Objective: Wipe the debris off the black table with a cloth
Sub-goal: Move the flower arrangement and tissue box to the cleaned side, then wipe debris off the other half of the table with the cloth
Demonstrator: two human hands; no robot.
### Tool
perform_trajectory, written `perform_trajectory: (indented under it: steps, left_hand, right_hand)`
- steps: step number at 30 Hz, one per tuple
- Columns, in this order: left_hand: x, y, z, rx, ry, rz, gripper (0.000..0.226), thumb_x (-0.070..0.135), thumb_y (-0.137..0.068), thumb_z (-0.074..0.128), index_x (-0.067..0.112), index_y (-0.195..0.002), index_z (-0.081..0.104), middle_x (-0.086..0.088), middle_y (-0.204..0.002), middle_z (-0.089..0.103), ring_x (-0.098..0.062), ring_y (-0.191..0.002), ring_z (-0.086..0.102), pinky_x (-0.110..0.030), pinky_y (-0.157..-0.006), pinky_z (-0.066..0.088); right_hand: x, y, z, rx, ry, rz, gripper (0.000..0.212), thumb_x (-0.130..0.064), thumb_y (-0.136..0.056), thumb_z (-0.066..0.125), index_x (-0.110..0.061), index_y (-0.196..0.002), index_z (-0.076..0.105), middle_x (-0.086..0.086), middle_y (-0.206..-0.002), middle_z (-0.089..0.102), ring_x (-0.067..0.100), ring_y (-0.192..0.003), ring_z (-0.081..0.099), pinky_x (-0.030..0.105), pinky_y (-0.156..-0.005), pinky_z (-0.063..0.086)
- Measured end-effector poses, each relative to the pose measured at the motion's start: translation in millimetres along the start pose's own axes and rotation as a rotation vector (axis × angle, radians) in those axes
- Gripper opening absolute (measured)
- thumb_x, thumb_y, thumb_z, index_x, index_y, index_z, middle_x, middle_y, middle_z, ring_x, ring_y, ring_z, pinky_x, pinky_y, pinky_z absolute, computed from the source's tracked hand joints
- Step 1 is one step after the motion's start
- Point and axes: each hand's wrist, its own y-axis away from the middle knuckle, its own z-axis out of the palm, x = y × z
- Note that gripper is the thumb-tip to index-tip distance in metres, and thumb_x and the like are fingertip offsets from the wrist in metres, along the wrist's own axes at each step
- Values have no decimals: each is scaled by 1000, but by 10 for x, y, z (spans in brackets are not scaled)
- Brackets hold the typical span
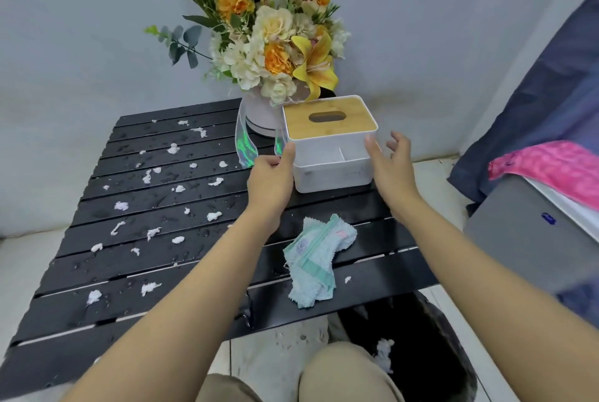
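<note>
The black slatted table (181,314) is wet, with several white scraps of debris (214,215) scattered over its left and middle parts. A crumpled pale blue-green cloth (313,260) lies on the table near its front right, and neither hand touches it. Both hands are farther back at a white tissue box (330,171) with a wooden lid. My left hand (270,176) is at the box's left side, thumb against its corner. My right hand (390,163) is at the box's right side, thumb on the edge and fingers spread clear of it.
A white pot of cream and orange flowers (259,116) stands behind the box at the table's back edge. A black bin (431,346) with a white scrap inside sits on the floor under the front right corner. A grey case (531,239) and bedding are at the right.
</note>
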Motion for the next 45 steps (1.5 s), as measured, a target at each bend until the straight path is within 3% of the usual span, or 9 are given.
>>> perform_trajectory:
  steps: [5,8,14,18,23,27,30,40,45]
  left_hand:
    - [-319,603,-166,-8,-149,335,16,37,-88,61,20,-87,62,6,-80,61,-7,-72,54,-19,-67,43]
    - [-555,837,-98,-211,-485,511,42,60,-78,51,30,-104,63,7,-102,58,-16,-97,52,-34,-90,44]
    - [-666,854,5,-149,-897,577,43,35,-85,57,19,-123,46,-8,-117,43,-32,-101,48,-41,-88,44]
    - [-547,679,-149,-141,-548,367,25,27,-83,58,18,-105,49,-4,-99,55,-24,-86,54,-31,-71,42]
    - [-332,316,-908,-149,420,-202,19,14,-82,51,9,-98,60,-10,-89,64,-21,-67,60,-29,-61,49]
    - [-274,-94,-1567,-201,802,-279,25,22,-89,52,6,-102,66,-10,-83,71,-23,-66,67,-31,-60,57]
    - [-313,-512,-1880,-164,743,-285,36,34,-87,64,7,-109,70,-10,-95,73,-23,-78,69,-38,-79,57]
    - [-384,-1995,-2415,290,358,-77,29,22,-84,71,3,-103,64,-25,-95,70,-34,-72,68,-52,-67,59]
    - [-175,-2891,-2634,516,-147,243,26,32,-86,63,11,-100,62,-3,-86,63,-15,-69,57,-17,-51,42]
  right_hand:
    - [390,860,-47,12,309,-207,48,-16,-92,59,-14,-137,43,0,-134,51,19,-128,45,39,-110,33]
    - [541,1174,-18,-62,564,-272,44,-10,-94,52,-15,-137,46,0,-133,53,18,-128,45,39,-121,14]
    - [443,1247,-47,-80,444,-189,45,5,-91,45,-15,-131,52,1,-132,55,17,-125,45,39,-118,21]
    - [234,1257,-8,-107,315,-210,38,1,-94,46,-19,-125,54,-5,-127,55,12,-120,48,20,-96,33]
    - [1,1100,517,-235,278,-308,32,-5,-96,48,-22,-121,56,-9,-120,56,8,-107,52,20,-89,36]
    - [-109,738,1272,-398,347,-405,33,-8,-96,48,-20,-127,54,-8,-124,54,6,-115,48,19,-95,34]
    - [-160,297,1838,-469,463,-509,36,-8,-95,49,-18,-129,55,-4,-130,55,14,-121,48,26,-102,36]
    - [26,-583,2607,-345,844,-582,39,-29,-102,39,-19,-138,51,1,-145,48,19,-137,38,41,-117,25]
    - [54,-517,2580,-328,913,-565,47,-37,-102,25,-25,-142,46,-4,-153,39,16,-143,30,37,-121,17]
